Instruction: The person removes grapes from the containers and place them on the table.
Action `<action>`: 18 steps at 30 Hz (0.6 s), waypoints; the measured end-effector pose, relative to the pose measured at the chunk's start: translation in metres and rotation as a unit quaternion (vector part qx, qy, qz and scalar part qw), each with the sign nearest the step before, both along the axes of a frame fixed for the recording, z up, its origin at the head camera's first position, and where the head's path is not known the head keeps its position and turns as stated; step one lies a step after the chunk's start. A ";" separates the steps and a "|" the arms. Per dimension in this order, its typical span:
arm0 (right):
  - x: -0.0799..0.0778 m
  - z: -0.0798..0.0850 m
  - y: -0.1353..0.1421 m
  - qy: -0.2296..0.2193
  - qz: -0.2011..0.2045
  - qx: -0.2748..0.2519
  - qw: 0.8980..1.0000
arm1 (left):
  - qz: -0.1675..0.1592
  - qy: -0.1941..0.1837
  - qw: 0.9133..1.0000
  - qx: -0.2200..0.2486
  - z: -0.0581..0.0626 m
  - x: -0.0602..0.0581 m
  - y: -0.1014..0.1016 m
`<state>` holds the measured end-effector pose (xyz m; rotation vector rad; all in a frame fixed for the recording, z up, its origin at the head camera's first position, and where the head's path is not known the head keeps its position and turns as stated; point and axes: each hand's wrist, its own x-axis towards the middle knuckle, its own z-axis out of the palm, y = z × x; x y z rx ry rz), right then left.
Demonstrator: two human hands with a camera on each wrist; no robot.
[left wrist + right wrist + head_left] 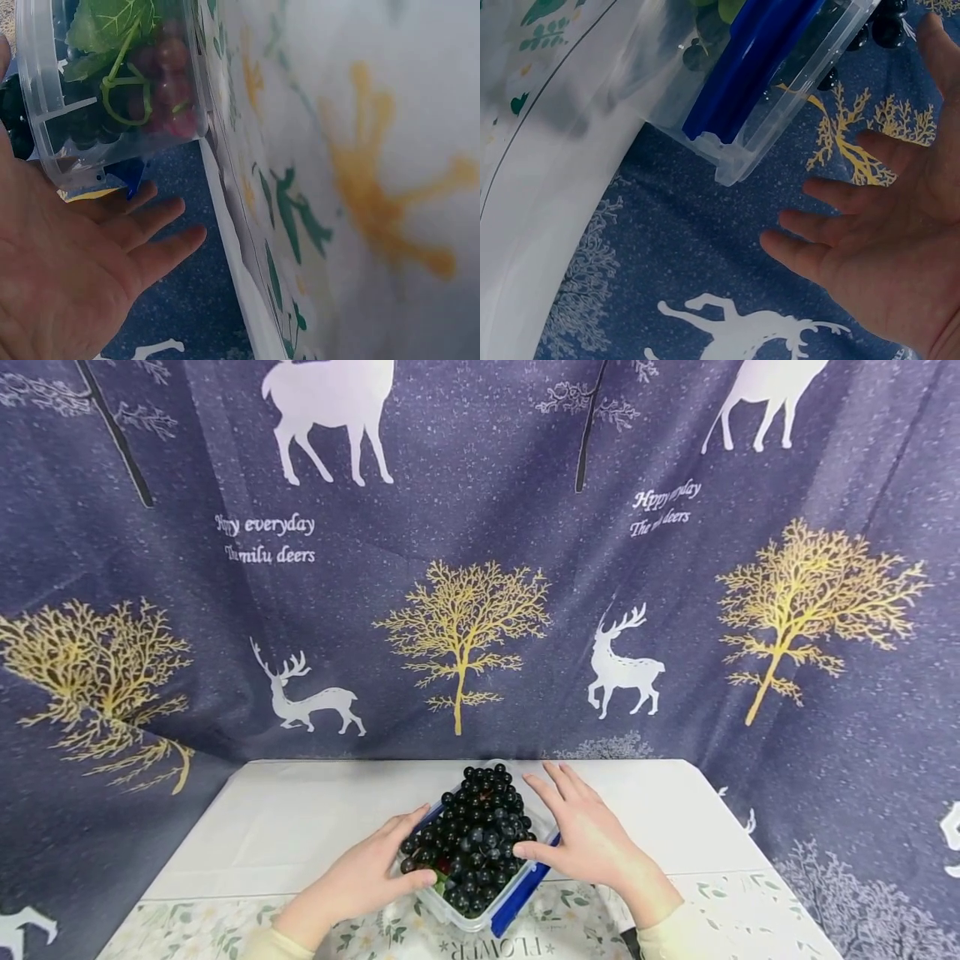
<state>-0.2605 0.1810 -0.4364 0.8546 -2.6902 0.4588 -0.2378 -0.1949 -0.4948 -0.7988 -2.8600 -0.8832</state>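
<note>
A clear plastic container (pixel 467 922) with blue side flaps stands at the table's middle, heaped with black grapes (pixel 480 835). In the left wrist view, a green leaf (pixel 109 34) and reddish round fruit (pixel 171 82) show through its wall. My left hand (pixel 367 877) lies along its left side, fingers extended, thumb near the front corner. On the other side my right hand (pixel 588 835) spreads its fingers, the thumb reaching over the rim by the grapes. A blue flap (pixel 754 71) hangs down on that side; in the right wrist view the palm appears apart from the container.
The white table (pixel 262 818) carries a floral cloth (pixel 202 922) with printed lettering along its front. Right behind the table hangs a dark blue curtain (pixel 495 527) printed with deer and trees. A dark object, partly hidden, lies by the right wrist.
</note>
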 end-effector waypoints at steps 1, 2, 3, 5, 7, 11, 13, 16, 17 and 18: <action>0.000 0.000 -0.001 0.000 0.001 0.000 1.000 | 0.000 0.001 1.000 -0.002 0.000 0.000 0.000; 0.000 0.000 -0.001 0.003 0.002 0.000 1.000 | 0.000 0.002 1.000 -0.003 0.000 0.000 0.001; 0.000 0.000 -0.002 0.004 0.004 -0.001 1.000 | 0.000 0.001 1.000 -0.004 0.000 0.000 0.001; 0.000 0.001 -0.002 0.007 0.007 -0.003 1.000 | 0.001 -0.002 1.000 -0.003 0.000 0.000 0.001; 0.000 0.001 -0.003 0.005 0.010 -0.005 1.000 | 0.002 -0.005 1.000 -0.002 0.000 0.000 0.002; 0.000 0.002 -0.005 0.000 0.009 -0.001 1.000 | 0.005 -0.008 1.000 -0.002 0.000 0.000 0.002; 0.000 0.002 -0.007 -0.005 0.010 -0.003 1.000 | 0.004 -0.010 1.000 -0.001 0.000 0.000 0.002; -0.001 0.003 -0.010 -0.014 0.012 -0.005 1.000 | 0.001 -0.017 1.000 0.001 0.000 0.000 0.002; -0.001 0.003 -0.011 -0.017 0.014 -0.007 1.000 | 0.000 -0.023 1.000 0.004 0.000 -0.001 0.002; -0.001 0.003 -0.012 -0.021 0.016 -0.008 1.000 | -0.002 -0.027 1.000 0.008 0.000 -0.001 0.002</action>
